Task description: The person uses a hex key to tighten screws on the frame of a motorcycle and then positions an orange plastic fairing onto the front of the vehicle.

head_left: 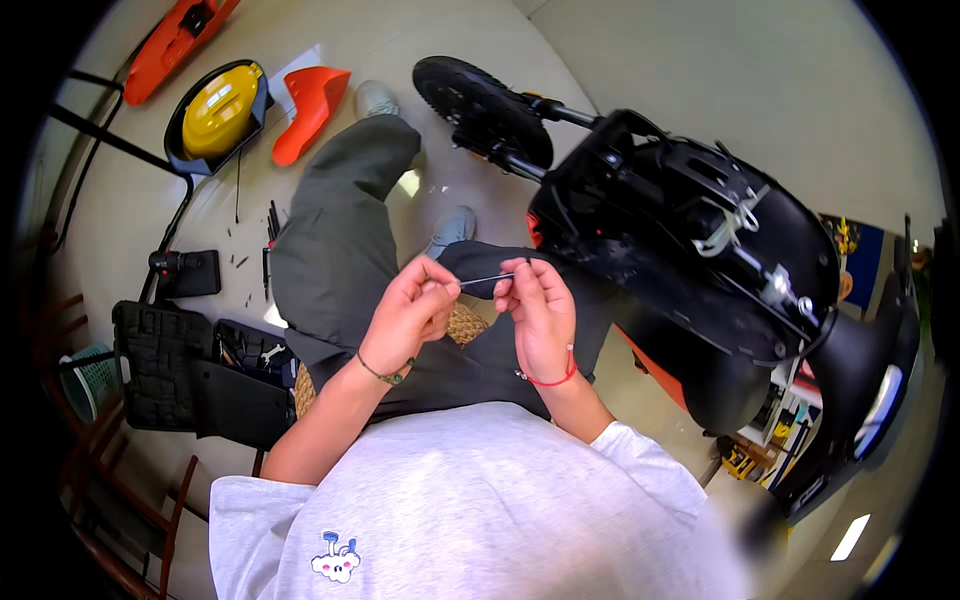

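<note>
Both grips closed on one thin dark rod or cable (487, 279): left hand (412, 312) pinching its left end, right hand (537, 312) pinching the right end, piece spanning the short gap between fingertips, held level over the lap. Cannot tell whether wire, spoke or cable tie; too thin to resolve. Progress, as a judgement: teardown well advanced, reassembly not started. Scooter (700, 270) stripped of bodywork, black inner frame and wiring exposed, front wheel (480, 100) on and pointing away. Orange panels off and lying on floor: one long panel (175, 45) far upper left, one curved piece (310, 110) nearer. Yellow part in a black surround (215, 110) between them, also off the machine. Small loose screws or bits scattered on floor (240, 262) near the knee, so fasteners out, not sorted. Open black tool case (190, 375) at left, tools inside, close to left elbow. Small black device (188, 272) just above the case. Seated on a woven stool (465, 325), visible between the legs. Floor pale, smooth, beige (120, 210). Plain light wall (720, 70) behind scooter. Cluttered shelving (790, 405) lower right, contents unreadable.
</note>
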Motion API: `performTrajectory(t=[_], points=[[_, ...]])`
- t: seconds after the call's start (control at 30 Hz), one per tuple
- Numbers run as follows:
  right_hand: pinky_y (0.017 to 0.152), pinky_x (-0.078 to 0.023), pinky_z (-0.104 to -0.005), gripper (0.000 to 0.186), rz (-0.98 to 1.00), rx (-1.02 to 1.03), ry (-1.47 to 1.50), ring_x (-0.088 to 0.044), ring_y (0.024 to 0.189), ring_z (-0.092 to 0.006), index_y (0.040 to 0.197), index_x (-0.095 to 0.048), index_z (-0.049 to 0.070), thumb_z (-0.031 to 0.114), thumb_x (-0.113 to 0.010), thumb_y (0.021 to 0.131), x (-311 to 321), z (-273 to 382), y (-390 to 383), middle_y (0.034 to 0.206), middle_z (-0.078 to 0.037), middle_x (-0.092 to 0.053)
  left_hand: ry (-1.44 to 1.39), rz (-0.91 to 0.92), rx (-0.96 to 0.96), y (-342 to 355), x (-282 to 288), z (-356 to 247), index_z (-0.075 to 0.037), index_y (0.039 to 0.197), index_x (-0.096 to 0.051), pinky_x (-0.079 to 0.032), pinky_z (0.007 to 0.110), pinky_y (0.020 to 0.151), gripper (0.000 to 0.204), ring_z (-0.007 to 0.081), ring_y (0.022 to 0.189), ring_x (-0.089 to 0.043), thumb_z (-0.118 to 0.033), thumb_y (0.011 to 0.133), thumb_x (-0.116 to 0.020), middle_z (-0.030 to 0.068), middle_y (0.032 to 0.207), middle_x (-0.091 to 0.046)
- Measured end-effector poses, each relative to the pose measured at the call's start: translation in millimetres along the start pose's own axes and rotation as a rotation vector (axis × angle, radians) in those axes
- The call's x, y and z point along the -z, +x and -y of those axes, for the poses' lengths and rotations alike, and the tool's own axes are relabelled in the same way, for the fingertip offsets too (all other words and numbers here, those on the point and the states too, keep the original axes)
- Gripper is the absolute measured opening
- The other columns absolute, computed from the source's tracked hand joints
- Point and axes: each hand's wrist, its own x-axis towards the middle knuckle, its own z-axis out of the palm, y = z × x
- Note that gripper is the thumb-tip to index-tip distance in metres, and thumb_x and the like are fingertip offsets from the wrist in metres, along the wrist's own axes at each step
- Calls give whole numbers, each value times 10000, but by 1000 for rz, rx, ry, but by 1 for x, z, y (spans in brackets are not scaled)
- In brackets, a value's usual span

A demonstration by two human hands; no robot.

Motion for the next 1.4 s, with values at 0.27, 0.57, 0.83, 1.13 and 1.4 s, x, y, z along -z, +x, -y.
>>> performTrajectory(t=[0.27, 0.57, 0.83, 1.13, 1.4], points=[[737, -470, -231, 169, -4, 208, -122, -583, 805, -95, 1074, -587, 0, 121, -562, 958, 32, 2, -47, 940, -54, -633, 245, 33, 147, -29, -31, 41, -47, 957, -522, -273, 201, 469, 96, 41, 524, -368, -141, 966, -504, -13, 692, -485], [621, -437, -194, 326, -160, 164, -66, -555, 656, -76, 1260, -504, 0, 203, -427, 1017, 91, 3, -82, 864, -81, -644, 129, -236, 237, -49, -23, 77, 8, 993, -535, -488, 243, 689, 136, 134, 838, -605, -44, 944, -419, 120, 1026, -617], [548, -346, -170, 181, -278, 89, -119, -439, 600, -34, 1079, -599, -8, 99, -514, 961, 140, -18, -74, 738, -3, -554, 174, -164, 304, -19, -37, 75, -61, 1006, -494, -397, 192, 510, 158, 77, 589, -531, -218, 997, -485, 64, 847, -638], [577, -365, -160, 174, -424, -12, -289, -485, 666, -18, 1055, -598, -10, 85, -611, 911, 141, -12, -41, 760, 19, -564, 488, 54, 310, 121, -43, 48, -43, 983, -531, -273, 203, 411, 155, 53, 461, -401, -197, 962, -525, 14, 690, -542], [574, -357, -184, 185, -567, 9, -516, -455, 637, -38, 957, -579, -7, 164, -629, 910, 144, -4, -14, 758, 7, -549, 488, 208, 460, 195, -21, 60, -36, 989, -580, -309, 215, 432, 174, 57, 476, -422, -187, 950, -503, 6, 703, -554]])
